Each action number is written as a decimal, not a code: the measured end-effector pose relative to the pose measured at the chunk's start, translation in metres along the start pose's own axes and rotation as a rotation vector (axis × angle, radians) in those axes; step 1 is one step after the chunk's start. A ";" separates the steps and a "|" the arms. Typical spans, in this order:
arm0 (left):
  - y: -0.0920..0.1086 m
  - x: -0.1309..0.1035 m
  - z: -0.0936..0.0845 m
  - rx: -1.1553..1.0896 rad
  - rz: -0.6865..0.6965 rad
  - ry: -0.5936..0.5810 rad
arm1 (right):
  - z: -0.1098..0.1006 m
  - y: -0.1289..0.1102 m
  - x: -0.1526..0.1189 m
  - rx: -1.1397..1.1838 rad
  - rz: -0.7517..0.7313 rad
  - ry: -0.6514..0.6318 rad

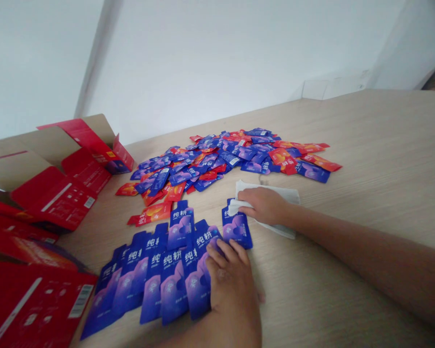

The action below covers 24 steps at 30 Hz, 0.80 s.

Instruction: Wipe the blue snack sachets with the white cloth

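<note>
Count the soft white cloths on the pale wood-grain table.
1: the white cloth is in the right hand, one end covering part of a flat blue-purple pouch with white print. Others could be hidden behind the red cardboard boxes.

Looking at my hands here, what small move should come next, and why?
Probably draw the white cloth in your right hand down the lone blue pouch: the cloth overlaps part of that pouch's upper end, while your left hand rests on the fanned pouches.
</note>
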<state>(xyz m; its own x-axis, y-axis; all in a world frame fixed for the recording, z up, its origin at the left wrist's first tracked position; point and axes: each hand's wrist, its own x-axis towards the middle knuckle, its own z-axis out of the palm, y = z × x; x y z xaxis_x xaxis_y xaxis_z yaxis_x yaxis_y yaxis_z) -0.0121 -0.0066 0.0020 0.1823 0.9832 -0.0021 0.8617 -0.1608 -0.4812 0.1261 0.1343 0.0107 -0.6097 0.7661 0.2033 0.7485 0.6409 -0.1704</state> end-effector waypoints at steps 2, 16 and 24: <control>0.000 0.000 0.000 -0.002 0.002 -0.001 | -0.002 -0.003 -0.002 0.008 -0.026 0.039; 0.002 0.002 0.004 -0.021 -0.009 0.002 | -0.001 -0.001 0.000 0.025 -0.039 -0.026; 0.007 0.003 0.003 -0.050 -0.062 -0.029 | -0.010 -0.022 -0.006 0.060 -0.256 -0.042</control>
<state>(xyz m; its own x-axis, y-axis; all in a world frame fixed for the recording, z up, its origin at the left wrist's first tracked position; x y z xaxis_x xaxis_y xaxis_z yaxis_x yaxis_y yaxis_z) -0.0065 -0.0048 -0.0042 0.1150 0.9934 0.0007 0.8934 -0.1031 -0.4372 0.1159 0.1146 0.0232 -0.7885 0.5789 0.2076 0.5522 0.8150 -0.1754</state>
